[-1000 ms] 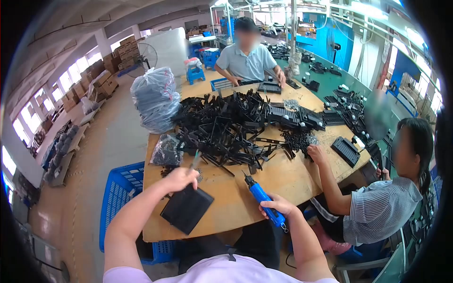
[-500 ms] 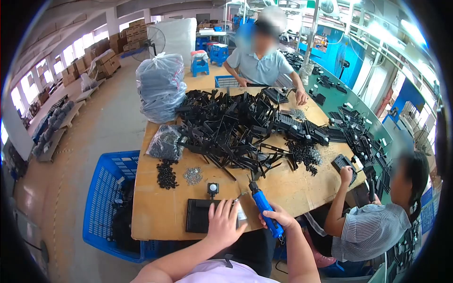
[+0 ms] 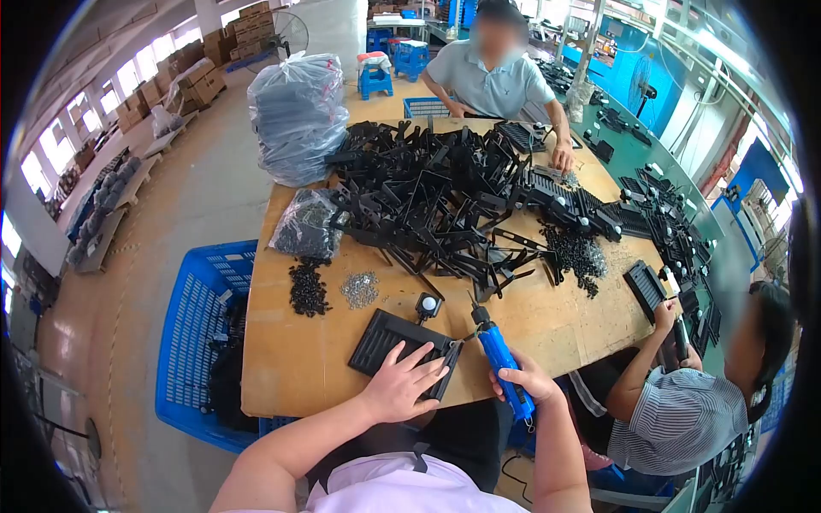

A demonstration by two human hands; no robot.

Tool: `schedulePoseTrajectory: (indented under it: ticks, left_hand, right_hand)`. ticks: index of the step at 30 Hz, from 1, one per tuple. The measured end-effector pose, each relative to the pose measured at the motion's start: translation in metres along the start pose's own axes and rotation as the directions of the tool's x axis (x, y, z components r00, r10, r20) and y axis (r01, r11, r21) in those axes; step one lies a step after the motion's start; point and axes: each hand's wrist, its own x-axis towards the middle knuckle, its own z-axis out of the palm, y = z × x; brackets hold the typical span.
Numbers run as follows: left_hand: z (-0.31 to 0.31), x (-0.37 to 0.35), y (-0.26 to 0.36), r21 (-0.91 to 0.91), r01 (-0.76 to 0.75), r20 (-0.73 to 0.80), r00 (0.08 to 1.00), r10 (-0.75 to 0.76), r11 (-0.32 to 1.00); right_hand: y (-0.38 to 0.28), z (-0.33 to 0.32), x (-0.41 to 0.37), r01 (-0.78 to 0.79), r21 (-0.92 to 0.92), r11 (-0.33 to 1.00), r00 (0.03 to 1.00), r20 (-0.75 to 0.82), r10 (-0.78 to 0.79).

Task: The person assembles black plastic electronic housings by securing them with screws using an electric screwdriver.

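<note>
My left hand (image 3: 399, 385) lies flat on a black ribbed housing (image 3: 389, 340) near the table's front edge, holding it down. A small round black part with a white face (image 3: 427, 305) sits at the housing's far corner. My right hand (image 3: 522, 379) grips a blue electric screwdriver (image 3: 500, 361), its tip pointing up and away beside the housing. Just beyond lie a small heap of silver screws (image 3: 360, 289) and a heap of black screws (image 3: 306, 291).
A big pile of black metal brackets (image 3: 428, 205) covers the wooden table (image 3: 291, 359). A bag of black parts (image 3: 305, 224) lies left. A blue crate (image 3: 201, 342) stands at the left. One person sits opposite, another at my right.
My left hand has turned the housing to a slanted position and shifted with it. The screwdriver in my right hand has stayed beside it. My view has tilted lower.
</note>
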Motion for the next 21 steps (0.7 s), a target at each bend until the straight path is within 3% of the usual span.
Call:
schedulePoseTrajectory:
  ticks: [3, 6, 8, 9, 11, 12, 13, 14, 15, 16, 17, 19, 20, 21]
  left_hand:
    - [-0.007, 0.006, -0.009, -0.069, -0.048, 0.008, 0.999, 0.049, 0.996]
    - [-0.016, 0.021, -0.029, -0.224, -0.082, -0.131, 0.99, 0.054, 0.971]
    - [-0.027, 0.052, -0.051, -0.243, -0.063, -0.473, 0.879, -0.061, 0.968]
    - [-0.042, 0.075, -0.065, -0.238, 0.025, -0.569, 0.807, -0.16, 0.971]
    - [-0.062, 0.126, -0.102, -0.482, 0.215, -0.494, 0.735, -0.465, 0.85]
    - [-0.058, 0.15, -0.135, -0.506, 0.254, -0.466, 0.724, -0.509, 0.824]
    - [-0.047, 0.174, -0.177, -0.373, 0.327, -0.467, 0.742, -0.48, 0.868]
    - [-0.053, 0.194, -0.191, -0.078, 0.457, -0.453, 0.775, -0.44, 0.886]
    - [-0.063, 0.217, -0.196, -0.125, 0.623, -0.267, 0.729, -0.631, 0.772]
    - [-0.073, 0.241, -0.2, -0.088, 0.79, 0.011, 0.609, -0.793, 0.606]
    - [-0.087, 0.258, -0.189, 0.021, 0.908, 0.28, 0.396, -0.875, 0.418]
    - [-0.055, 0.286, -0.228, 0.26, 0.876, 0.382, 0.291, -0.877, 0.405]
    - [-0.063, 0.292, -0.211, 0.416, 0.778, 0.386, 0.317, -0.866, 0.47]
    - [-0.062, 0.292, -0.207, 0.419, 0.779, 0.359, 0.329, -0.873, 0.466]
  right_hand:
    - [-0.002, -0.005, -0.005, 0.02, -0.007, 1.0, 0.999, -0.026, -0.02]
    - [0.004, -0.008, -0.009, 0.025, 0.058, 0.998, 0.999, -0.047, -0.022]
    - [0.008, -0.01, -0.007, 0.027, 0.127, 0.992, 0.999, -0.036, -0.023]
    - [0.008, -0.01, -0.007, 0.027, 0.115, 0.993, 0.999, -0.031, -0.023]
    - [0.004, -0.008, -0.006, 0.037, 0.082, 0.996, 0.999, -0.02, -0.035]
    - [0.001, -0.007, -0.006, 0.033, 0.083, 0.996, 0.999, -0.001, -0.033]
    - [0.001, -0.007, -0.006, 0.035, 0.082, 0.996, 0.999, 0.005, -0.035]
    - [0.002, -0.007, -0.005, 0.03, 0.062, 0.998, 0.999, 0.008, -0.031]
    - [0.002, -0.008, -0.003, 0.031, 0.041, 0.999, 0.999, 0.009, -0.032]
    - [0.001, -0.009, -0.001, 0.024, 0.039, 0.999, 0.999, 0.02, -0.025]
    - [0.006, -0.014, 0.003, 0.01, 0.023, 1.0, 0.999, 0.032, -0.011]
    - [0.009, -0.017, 0.006, 0.009, 0.034, 0.999, 0.998, 0.058, -0.011]
    - [0.009, -0.016, 0.005, 0.02, 0.043, 0.999, 0.998, 0.062, -0.023]
    - [0.01, -0.015, 0.004, 0.022, 0.045, 0.999, 0.998, 0.061, -0.025]
